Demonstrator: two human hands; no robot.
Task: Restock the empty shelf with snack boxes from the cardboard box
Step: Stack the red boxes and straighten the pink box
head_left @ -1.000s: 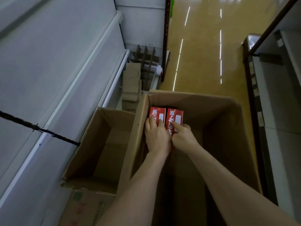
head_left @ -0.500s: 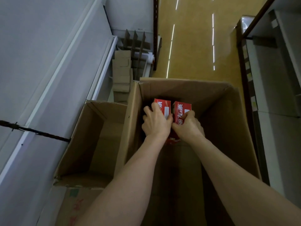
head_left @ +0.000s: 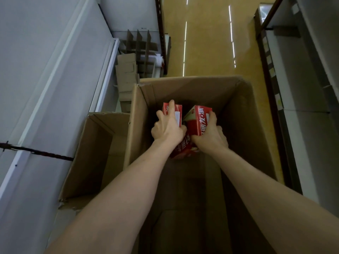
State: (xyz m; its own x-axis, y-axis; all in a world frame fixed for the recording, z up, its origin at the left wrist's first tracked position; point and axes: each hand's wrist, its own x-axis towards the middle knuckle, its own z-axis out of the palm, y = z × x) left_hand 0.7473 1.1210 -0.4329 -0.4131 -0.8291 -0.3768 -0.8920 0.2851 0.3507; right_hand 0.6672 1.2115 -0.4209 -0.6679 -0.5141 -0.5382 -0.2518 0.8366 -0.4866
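Both hands reach into the large cardboard box (head_left: 247,125) on the aisle floor. The left hand (head_left: 167,130) grips an upright red snack box (head_left: 177,114). The right hand (head_left: 211,136) grips a second snack box (head_left: 199,119), which tilts toward the first. A smaller cardboard box (head_left: 88,158) stands just beside the grey shelf (head_left: 55,70).

Dim overall; glare streaks on floor (head_left: 207,43); wide-angle edge distortion.
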